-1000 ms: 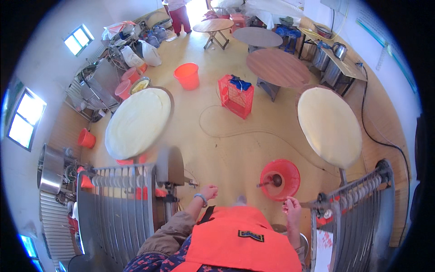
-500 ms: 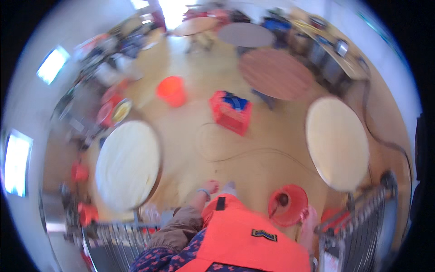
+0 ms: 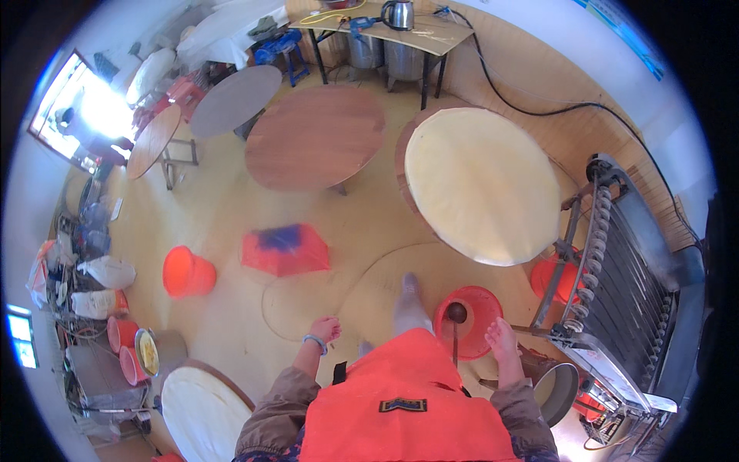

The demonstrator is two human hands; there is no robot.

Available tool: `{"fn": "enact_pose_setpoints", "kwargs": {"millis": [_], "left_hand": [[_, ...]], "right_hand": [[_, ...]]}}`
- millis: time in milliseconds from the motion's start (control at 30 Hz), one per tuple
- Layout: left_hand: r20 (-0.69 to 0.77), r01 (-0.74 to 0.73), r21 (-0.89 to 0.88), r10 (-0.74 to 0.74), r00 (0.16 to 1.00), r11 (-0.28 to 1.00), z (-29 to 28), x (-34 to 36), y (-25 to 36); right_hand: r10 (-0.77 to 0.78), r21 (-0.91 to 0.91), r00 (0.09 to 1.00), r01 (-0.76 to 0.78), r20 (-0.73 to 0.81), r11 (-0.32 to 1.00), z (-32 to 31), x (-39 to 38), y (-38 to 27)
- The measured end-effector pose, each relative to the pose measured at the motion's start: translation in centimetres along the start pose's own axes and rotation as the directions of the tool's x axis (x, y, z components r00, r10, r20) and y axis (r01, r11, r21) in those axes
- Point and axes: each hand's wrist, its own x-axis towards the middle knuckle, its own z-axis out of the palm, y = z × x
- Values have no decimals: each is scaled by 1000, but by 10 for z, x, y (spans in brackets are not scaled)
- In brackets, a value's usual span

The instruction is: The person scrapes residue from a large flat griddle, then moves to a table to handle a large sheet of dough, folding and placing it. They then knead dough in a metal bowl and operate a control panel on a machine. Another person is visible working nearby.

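Note:
Held out in front of my red apron (image 3: 408, 416), my left hand (image 3: 326, 329) has loosely bent fingers and no object visible in it; a pale blue band circles its wrist. My right hand (image 3: 503, 339) is beside the rim of a red bucket (image 3: 479, 300), its fingers slightly apart and nothing seen in them. Inside the bucket leans a ladle (image 3: 456, 313) with a dark round bowl and a long handle. A metal pot (image 3: 560, 396) with pale contents stands just below my right forearm, partly hidden by it.
Ahead right stands a round table with a pale cover (image 3: 485, 185); another pale round top (image 3: 200, 416) is at lower left. A slatted metal machine (image 3: 616, 285) stands right. A red crate (image 3: 286, 258) and an orange bucket (image 3: 188, 271) are on the floor. A brown round table (image 3: 315, 138) stands farther off.
My view has swung to the right, so the tables and crate appear farther left. The machine and the pot show more fully. My right hand is now higher in view, beside the bucket.

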Motion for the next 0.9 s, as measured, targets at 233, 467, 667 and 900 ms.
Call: {"fn": "enact_pose_setpoints", "kwargs": {"millis": [233, 467, 667, 900], "left_hand": [[74, 2, 254, -22, 997, 967, 108, 77, 107], [135, 132, 474, -220, 966, 871, 216, 168, 183], [179, 68, 409, -154, 972, 910, 280, 224, 193], [216, 170, 340, -253, 943, 925, 319, 263, 187]], "right_hand": [[42, 193, 988, -13, -147, 981, 39, 150, -64], [300, 507, 917, -132, -264, 851, 74, 261, -99], [358, 565, 855, -96, -374, 820, 81, 278, -97], [265, 722, 925, 15, -273, 692, 93, 258, -112]]}}
